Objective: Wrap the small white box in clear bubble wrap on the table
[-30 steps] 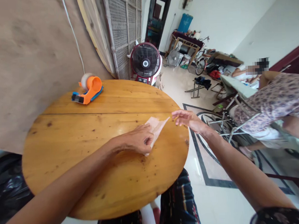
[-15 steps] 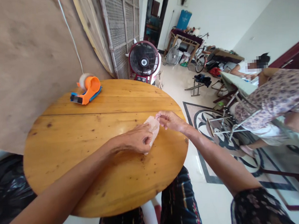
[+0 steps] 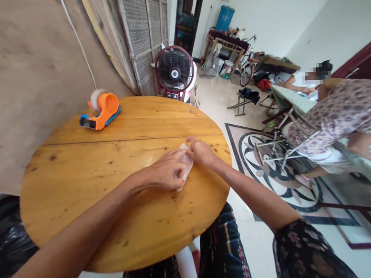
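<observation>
On the wooden table lies a small, flat, pale pinkish packet (image 3: 188, 166), slanted and partly covered by both hands. My left hand (image 3: 168, 171) presses it against the tabletop, its thumb and fingers curled along the packet's left side. At the packet's far end, my right hand (image 3: 200, 152) has its fingers bent over the tip and touching it. Exactly what those right fingertips grip is hidden. An orange and blue tape dispenser (image 3: 105, 110) with a roll of clear tape stands at the table's far left.
The round wooden table (image 3: 82, 194) sits against a brown board. A fan (image 3: 175, 73) stands behind its far edge. A black plastic bag (image 3: 10, 231) is at lower left. Two people sit at another table (image 3: 292, 96) on the right, beside a stool (image 3: 244, 100).
My right hand has gone from pinching the packet's far corner to folding down over that end, nearer my left hand. My left hand still presses the packet. The view has shifted slightly.
</observation>
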Demonstrator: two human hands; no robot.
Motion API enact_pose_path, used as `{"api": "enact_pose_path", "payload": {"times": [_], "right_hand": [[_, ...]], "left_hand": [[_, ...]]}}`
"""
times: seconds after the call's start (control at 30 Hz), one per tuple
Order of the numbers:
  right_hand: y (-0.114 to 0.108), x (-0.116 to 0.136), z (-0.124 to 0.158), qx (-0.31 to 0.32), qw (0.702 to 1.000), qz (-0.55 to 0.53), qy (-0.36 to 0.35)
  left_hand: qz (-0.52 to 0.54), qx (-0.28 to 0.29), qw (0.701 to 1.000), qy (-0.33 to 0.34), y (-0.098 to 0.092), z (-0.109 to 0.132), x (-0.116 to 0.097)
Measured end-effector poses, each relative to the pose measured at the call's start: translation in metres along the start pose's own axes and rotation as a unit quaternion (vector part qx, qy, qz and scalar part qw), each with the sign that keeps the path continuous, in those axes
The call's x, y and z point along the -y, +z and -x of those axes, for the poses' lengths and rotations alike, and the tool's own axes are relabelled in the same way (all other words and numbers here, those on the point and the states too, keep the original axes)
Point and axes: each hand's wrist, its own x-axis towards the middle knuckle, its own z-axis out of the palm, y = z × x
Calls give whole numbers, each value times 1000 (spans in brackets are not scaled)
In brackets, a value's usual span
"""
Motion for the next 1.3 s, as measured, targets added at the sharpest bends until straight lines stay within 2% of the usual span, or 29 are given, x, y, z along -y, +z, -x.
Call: {"api": "enact_pose_path", "payload": {"times": [0.13,0.23,0.37,0.53,0.67,0.83,0.9,1.0,1.2,1.3], "right_hand": [[4,5,5,-2,998,57,-20],[7,7,3,5,995,89,-41],[8,13,-4,1,994,93,-63],[5,19,-7,7,993,74,-87],[-7,15,-3,39,990,45,-126],[-23,-4,-5,148,970,-81,-174],[-26,-9,-8,172,957,-120,-201],[-25,-9,-7,165,956,-120,-212],[-19,12,2,113,984,-62,-120],[-16,16,4,93,988,-48,-111]], "left_hand": [[-7,-11,998,-68,8,5,-7],[-11,-86,987,-133,24,14,-11],[44,-189,961,-199,47,25,-18],[60,-257,933,-246,63,27,-32],[61,-270,927,-254,66,25,-39],[60,-274,926,-252,65,27,-41],[55,-277,927,-247,65,28,-41],[54,-285,929,-231,66,29,-41],[51,-294,929,-218,67,30,-39],[40,-287,932,-216,65,30,-39]]}}
